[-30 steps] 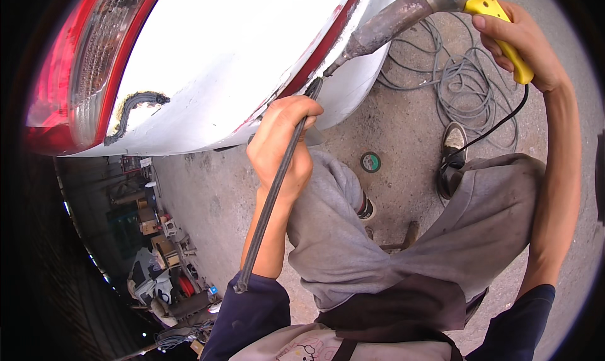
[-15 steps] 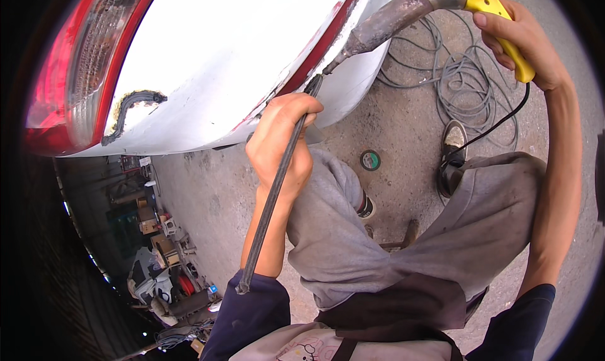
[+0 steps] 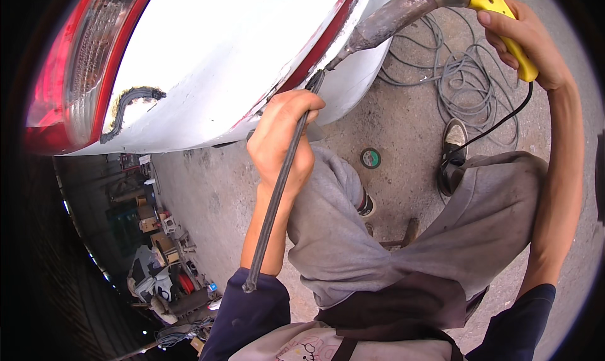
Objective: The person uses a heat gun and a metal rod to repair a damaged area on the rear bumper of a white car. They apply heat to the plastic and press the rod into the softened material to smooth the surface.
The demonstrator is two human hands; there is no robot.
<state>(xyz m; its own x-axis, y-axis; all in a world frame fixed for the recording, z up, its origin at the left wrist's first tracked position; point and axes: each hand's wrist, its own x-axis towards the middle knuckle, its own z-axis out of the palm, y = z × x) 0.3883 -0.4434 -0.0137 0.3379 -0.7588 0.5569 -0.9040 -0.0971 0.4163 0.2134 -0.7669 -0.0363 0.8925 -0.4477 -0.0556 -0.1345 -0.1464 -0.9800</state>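
Rough concrete floor (image 3: 208, 191) below, your left hand (image 3: 280, 137) grips a thin ridged metal rod (image 3: 274, 200) against the glossy white car panel (image 3: 239, 52), your right hand (image 3: 526, 43) wraps the yellow-handled heat tool (image 3: 498, 14).

White car panel (image 3: 220, 58) with a red tail light (image 3: 75, 65), yellow tool handle (image 3: 510, 27), dark grey rod (image 3: 277, 191), grey trousers (image 3: 391, 241), navy sleeves (image 3: 246, 317), grey cable coil (image 3: 460, 77).

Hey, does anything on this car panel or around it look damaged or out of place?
Yes. The white car panel has a dark, curved bead with scorched-looking edges beside the red tail light, like a rough crack repair. Paint along the panel's lower edge near the heat tool's nozzle looks scraped. A grey cable lies loosely tangled on the floor.
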